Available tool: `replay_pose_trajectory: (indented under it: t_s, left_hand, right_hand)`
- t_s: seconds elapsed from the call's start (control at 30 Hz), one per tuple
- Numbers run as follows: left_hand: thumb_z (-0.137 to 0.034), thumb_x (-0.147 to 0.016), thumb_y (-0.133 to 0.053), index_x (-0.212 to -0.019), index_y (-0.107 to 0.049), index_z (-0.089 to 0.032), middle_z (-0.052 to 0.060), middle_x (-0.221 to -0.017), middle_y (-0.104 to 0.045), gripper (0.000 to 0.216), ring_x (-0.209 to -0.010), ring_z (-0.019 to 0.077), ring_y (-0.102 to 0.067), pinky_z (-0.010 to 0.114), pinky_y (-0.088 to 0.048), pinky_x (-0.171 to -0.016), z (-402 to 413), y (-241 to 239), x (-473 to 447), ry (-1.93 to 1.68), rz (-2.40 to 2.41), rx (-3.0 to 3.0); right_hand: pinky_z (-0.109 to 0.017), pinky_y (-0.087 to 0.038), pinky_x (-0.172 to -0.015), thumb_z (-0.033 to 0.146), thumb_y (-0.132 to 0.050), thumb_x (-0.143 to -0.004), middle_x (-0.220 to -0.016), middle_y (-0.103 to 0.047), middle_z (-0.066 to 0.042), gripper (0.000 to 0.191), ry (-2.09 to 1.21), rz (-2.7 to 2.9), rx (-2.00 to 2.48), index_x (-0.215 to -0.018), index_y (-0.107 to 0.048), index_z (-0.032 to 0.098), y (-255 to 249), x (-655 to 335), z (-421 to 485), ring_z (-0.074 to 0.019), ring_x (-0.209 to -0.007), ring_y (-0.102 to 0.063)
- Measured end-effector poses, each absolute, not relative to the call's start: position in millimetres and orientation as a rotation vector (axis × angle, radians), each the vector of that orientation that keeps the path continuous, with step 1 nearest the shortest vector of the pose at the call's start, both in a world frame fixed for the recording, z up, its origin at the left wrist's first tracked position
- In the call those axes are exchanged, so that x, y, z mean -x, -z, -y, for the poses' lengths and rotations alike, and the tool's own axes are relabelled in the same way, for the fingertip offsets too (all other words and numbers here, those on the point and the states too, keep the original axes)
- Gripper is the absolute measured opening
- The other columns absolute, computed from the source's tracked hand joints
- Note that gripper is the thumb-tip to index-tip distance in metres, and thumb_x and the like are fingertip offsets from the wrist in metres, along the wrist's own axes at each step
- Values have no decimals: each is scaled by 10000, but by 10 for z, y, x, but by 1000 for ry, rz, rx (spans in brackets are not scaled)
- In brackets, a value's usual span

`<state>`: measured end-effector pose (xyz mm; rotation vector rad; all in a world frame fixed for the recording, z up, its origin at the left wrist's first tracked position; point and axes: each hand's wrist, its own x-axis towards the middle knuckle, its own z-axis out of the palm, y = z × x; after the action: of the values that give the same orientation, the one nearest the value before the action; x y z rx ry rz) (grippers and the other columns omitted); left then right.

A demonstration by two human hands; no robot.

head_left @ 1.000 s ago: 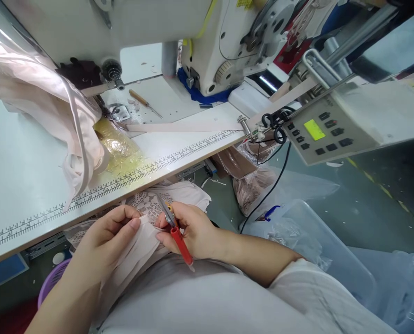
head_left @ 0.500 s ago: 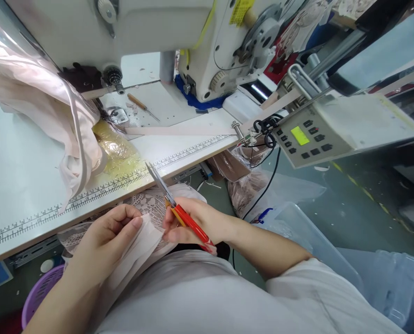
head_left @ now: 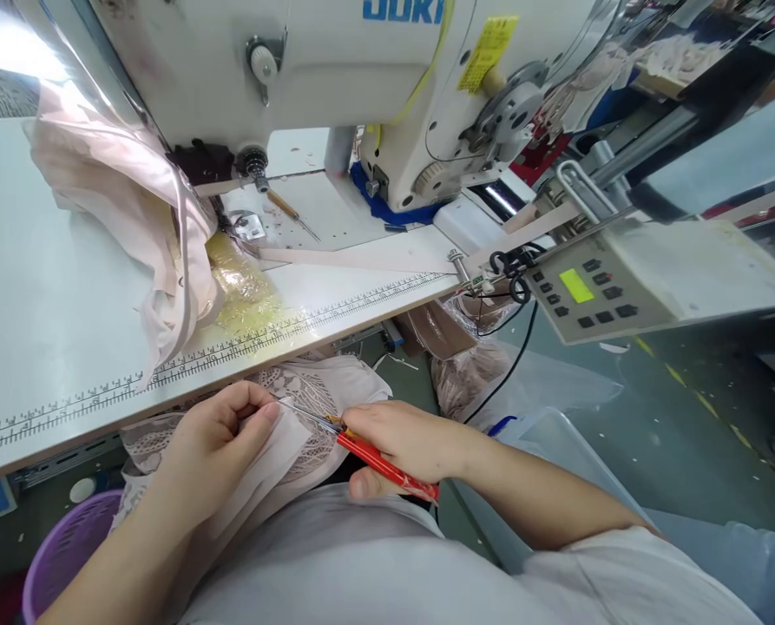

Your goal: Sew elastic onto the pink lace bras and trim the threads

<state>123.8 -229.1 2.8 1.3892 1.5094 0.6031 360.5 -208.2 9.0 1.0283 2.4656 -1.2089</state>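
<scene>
My left hand (head_left: 221, 447) pinches the edge of a pale pink fabric piece with lace (head_left: 318, 434) that hangs over my lap, below the table edge. My right hand (head_left: 400, 443) is closed around red-handled scissors (head_left: 387, 469). Their slim metal blades point left, and the tips reach the cloth just beside my left fingertips. Whether the blades are cutting into the fabric I cannot tell. More pink fabric (head_left: 127, 200) lies bunched on the table, left of the sewing machine's needle area.
A white sewing machine (head_left: 354, 78) stands on the white table (head_left: 22, 286), which has a printed ruler along its front edge. An awl (head_left: 283, 204) lies by the machine. A control box (head_left: 595, 295) juts out at right. A purple basket (head_left: 68, 538) stands at lower left.
My right hand has turned the scissors from pointing up over the table edge to pointing left, tips at the fabric. It no longer touches the cloth. My left hand keeps its pinch.
</scene>
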Motion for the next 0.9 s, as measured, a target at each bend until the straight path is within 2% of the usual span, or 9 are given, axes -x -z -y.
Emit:
replay_pose_trajectory:
  t_s: [0.23,0.37,0.5,0.6,0.73,0.9]
  left_hand:
    - [-439,-769,-613,-718,-594,-203,-54,-517,-448,242,-427,82,-308,188,-236,-362,2284,-94,-1266,-656,-1544,-1333]
    - [-449,-736,-640,-697,-582,-204,-73,-465,-381,255,-386,70,-241,194,-172,-332,2276,-70,-1247,-689,-1509,-1275]
    - [-465,-732,-646,-690,-574,-205,-87,-439,-335,273,-368,61,-192,199,-152,-328,2272,-71,-1246,-703,-1477,-1241]
    - [-461,-725,-657,-690,-581,-200,-73,-471,-380,274,-395,67,-246,197,-192,-349,2288,-141,-1290,-728,-1495,-1218]
    - [-441,-768,-635,-711,-580,-186,-39,-562,-470,268,-474,77,-348,187,-264,-405,2332,-261,-1348,-772,-1546,-1153]
    - [-449,-783,-643,-737,-566,-189,-35,-583,-482,275,-490,82,-393,186,-305,-425,2361,-281,-1301,-786,-1477,-1063]
  right_hand:
    - [-240,-326,-534,336,-695,-825,-688,-530,4,271,1182,-2434,-1137,-756,-474,196,-123,-3587,2089,-140,-588,-449]
    - [-226,-314,-510,303,-700,-830,-677,-542,0,236,1192,-2400,-1179,-752,-512,182,-136,-3577,2081,-133,-570,-458]
    - [-219,-318,-512,471,-742,-794,-673,-531,6,378,1259,-2357,-1245,-734,-505,183,-118,-3558,2090,-125,-575,-455]
    - [-216,-300,-502,560,-729,-780,-626,-465,34,464,1318,-2375,-1302,-680,-456,198,-67,-3545,2114,-110,-558,-403]
    - [-222,-249,-484,541,-724,-791,-550,-362,67,530,1365,-2393,-1384,-605,-349,217,14,-3547,2119,-93,-512,-338]
    - [-230,-275,-492,618,-709,-743,-564,-375,66,563,1548,-2557,-1584,-609,-331,224,12,-3558,2101,-96,-523,-344]
